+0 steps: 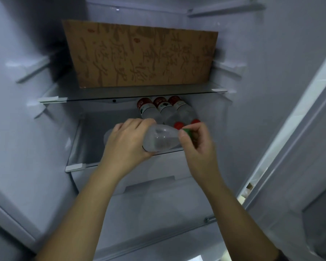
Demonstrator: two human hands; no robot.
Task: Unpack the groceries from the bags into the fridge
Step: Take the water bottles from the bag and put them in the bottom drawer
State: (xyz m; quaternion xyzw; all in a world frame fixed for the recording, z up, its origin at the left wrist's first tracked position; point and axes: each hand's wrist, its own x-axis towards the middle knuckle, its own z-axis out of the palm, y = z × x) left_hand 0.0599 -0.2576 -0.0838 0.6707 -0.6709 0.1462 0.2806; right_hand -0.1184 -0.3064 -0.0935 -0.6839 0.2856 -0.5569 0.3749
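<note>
I look into an open fridge. A clear plastic bottle with a green cap lies sideways in both hands, just above the front of the lower glass shelf. My left hand grips its body from the left. My right hand pinches the capped end. Behind them, three clear bottles with red labels and red caps lie side by side on that shelf, caps toward me.
A brown cardboard box fills most of the upper glass shelf. A drawer front sits under the lower shelf. The fridge door stands open on the right. Bare shelf lies left of the three bottles.
</note>
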